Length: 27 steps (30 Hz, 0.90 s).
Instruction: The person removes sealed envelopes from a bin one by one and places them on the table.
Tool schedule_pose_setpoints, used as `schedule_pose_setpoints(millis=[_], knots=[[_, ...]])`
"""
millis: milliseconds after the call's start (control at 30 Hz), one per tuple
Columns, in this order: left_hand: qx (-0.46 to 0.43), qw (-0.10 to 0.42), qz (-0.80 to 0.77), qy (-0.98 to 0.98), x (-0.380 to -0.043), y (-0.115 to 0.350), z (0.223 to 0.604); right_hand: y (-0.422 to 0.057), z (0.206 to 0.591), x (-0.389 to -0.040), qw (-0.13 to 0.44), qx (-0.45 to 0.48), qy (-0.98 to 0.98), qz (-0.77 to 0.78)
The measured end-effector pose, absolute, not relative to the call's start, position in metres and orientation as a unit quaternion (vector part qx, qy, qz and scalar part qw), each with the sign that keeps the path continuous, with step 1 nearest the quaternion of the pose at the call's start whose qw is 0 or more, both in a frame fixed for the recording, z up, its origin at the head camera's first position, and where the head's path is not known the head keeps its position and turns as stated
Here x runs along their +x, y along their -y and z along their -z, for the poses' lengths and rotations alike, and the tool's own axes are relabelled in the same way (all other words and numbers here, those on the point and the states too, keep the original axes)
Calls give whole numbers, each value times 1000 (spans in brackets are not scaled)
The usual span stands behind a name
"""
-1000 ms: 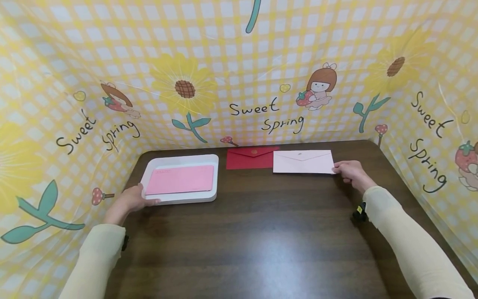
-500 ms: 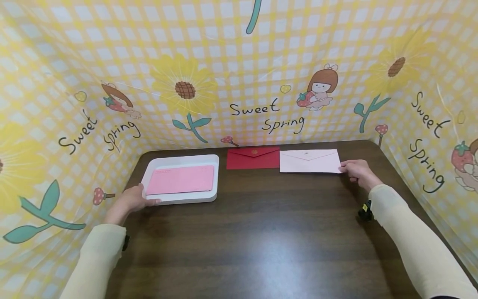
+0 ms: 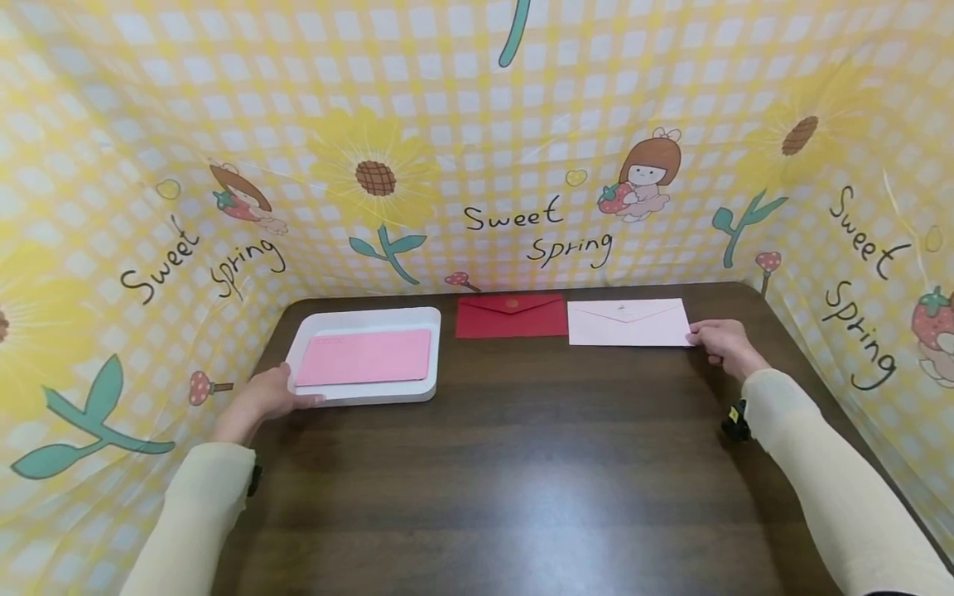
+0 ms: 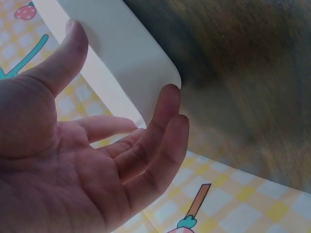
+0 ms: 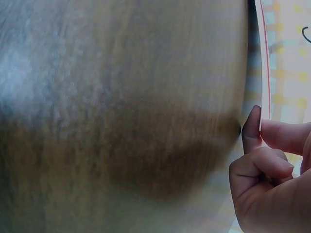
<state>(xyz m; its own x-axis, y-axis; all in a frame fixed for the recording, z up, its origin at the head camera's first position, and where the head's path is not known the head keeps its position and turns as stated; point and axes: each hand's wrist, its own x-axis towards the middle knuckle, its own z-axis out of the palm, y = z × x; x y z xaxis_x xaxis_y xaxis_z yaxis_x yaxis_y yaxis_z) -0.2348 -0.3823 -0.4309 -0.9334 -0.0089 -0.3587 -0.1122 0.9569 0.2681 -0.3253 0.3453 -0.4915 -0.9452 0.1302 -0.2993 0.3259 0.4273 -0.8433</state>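
My left hand [image 3: 262, 397] holds the front left corner of a shallow white tray [image 3: 425, 392]. In the left wrist view its thumb lies along one wall of the tray [image 4: 126, 53], the other fingers around the corner. A pink envelope [image 3: 365, 358] lies inside the tray. Between thumb and fingers, my right hand [image 3: 729, 346] pinches the lower right corner of a pale pink envelope [image 3: 629, 324]. The right wrist view shows this envelope [image 5: 265, 58] nearly edge-on. Left of it, a red envelope [image 3: 512, 316] with a round seal lies at the table's back edge, apart from the pale one.
The dark wooden table [image 3: 507, 463] carries the tray and envelopes along its back. A yellow checked cloth [image 3: 492, 132] with printed flowers hangs behind and on both sides, close to the table's edges.
My right hand has drawn the pale pink envelope to the right, off the red envelope it partly overlapped. A small gap now parts them. The left hand and tray have stayed put.
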Motion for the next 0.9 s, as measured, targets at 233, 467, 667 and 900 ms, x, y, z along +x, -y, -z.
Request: schedule_pose_setpoints(millis=[233, 467, 667, 900], knots=[[-26, 181, -134, -974, -236, 379, 425, -343, 491, -328, 80, 156, -855, 488], [-25, 181, -140, -973, -234, 378, 424, -344, 494, -331, 75, 181, -862, 468], [-25, 179, -143, -973, -234, 378, 423, -345, 495, -331, 74, 180, -864, 464], [-31, 182, -148, -972, -234, 378, 423, -346, 492, -329, 78, 177, -864, 465]])
